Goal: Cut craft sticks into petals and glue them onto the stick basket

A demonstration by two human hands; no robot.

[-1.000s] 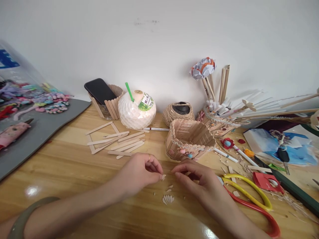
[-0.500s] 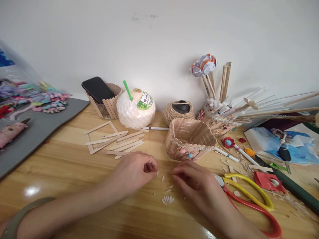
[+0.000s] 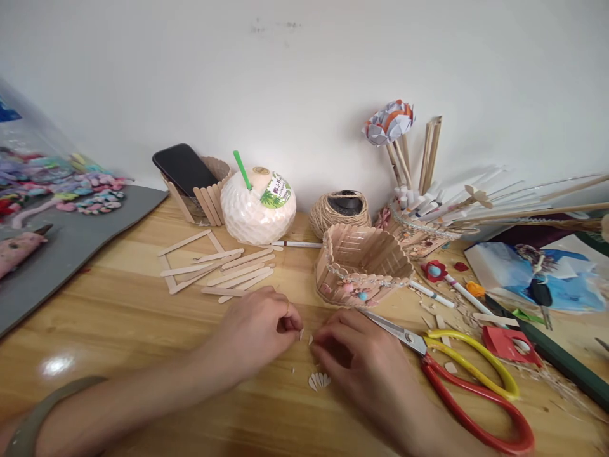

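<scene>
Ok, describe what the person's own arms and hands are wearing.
Both forearms are bare, with no sleeves in view. The left hand wears a thin gold ring on one finger, and a smooth grey-green bangle circles that wrist. The right hand shows no jewellery.

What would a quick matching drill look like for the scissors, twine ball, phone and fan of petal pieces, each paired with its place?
1 scissors
2 twine ball
3 phone
4 fan of petal pieces

A leaning in the stick holder
B on the table below the hands
C right of the right hand
D by the wall, behind the stick basket

Pairs: 1-C, 2-D, 3-A, 4-B
</scene>
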